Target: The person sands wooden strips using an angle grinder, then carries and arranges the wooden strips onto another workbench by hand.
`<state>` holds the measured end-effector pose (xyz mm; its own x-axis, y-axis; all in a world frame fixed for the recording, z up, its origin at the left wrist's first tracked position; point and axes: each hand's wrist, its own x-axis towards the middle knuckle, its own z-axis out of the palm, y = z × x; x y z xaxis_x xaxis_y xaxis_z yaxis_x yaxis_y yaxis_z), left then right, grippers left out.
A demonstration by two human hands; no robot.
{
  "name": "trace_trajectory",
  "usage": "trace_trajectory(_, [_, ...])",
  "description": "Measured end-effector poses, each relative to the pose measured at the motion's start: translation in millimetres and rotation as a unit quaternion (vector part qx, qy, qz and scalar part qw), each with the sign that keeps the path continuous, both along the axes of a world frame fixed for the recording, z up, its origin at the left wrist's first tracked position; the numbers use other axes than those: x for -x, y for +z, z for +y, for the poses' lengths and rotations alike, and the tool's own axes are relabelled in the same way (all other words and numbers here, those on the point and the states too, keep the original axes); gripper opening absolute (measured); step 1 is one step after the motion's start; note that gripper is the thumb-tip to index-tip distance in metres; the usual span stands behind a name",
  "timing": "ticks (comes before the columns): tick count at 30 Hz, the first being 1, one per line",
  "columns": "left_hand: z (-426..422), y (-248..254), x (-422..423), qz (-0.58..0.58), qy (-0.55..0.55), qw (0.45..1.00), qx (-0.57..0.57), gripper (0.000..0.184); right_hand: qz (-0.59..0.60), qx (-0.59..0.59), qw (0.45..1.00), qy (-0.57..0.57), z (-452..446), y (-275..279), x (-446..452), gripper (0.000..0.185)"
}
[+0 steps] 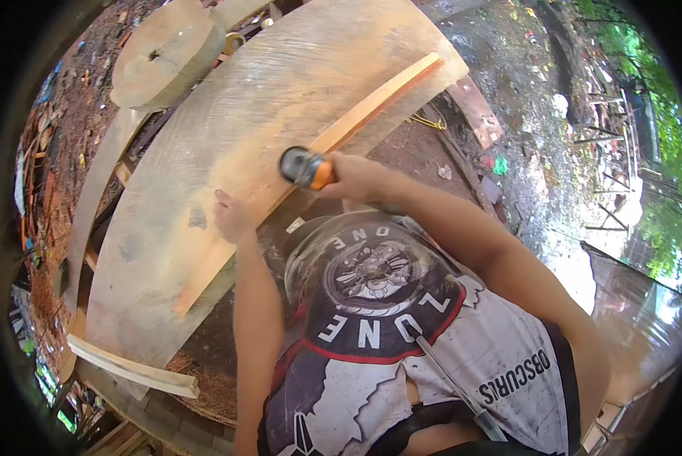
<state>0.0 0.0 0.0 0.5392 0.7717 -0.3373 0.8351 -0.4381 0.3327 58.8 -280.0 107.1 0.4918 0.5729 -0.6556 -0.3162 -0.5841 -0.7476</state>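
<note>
Shirt [371, 323] with white lettering fills the lower middle of the frame; just above, at the center, the right hand [348, 178] has its fingers wrapped around an orange-and-black power tool [304, 167] over a long wooden strip [377, 99]. Left of center, the left hand [235, 217] is at the strip, its fingers too blurred to tell whether they grip. The strip runs diagonally across the broad tabletop [147, 243], with a rounded wooden slab [170, 49] at upper left and foliage [615, 38] at far upper right.
</note>
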Motion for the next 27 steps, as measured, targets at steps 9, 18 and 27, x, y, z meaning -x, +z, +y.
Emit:
trace_trajectory(9, [5.5,11.4,-1.3,0.036,-0.028,0.999,-0.028,0.065,-0.095,0.104,0.982,-0.123,-60.7,29.2,-39.3,0.033])
trace_trajectory(18, [29.9,14.5,19.1,0.034,-0.030,0.997,-0.056,0.059,-0.102,0.268,0.915,-0.283,-242.1,-13.2,-119.6,0.032])
trace_trajectory(27, [65.0,-56.3,30.0,-0.047,-0.011,0.998,-0.035,0.055,-0.068,0.065,0.943,-0.319,-235.8,-16.1,-134.2,0.004])
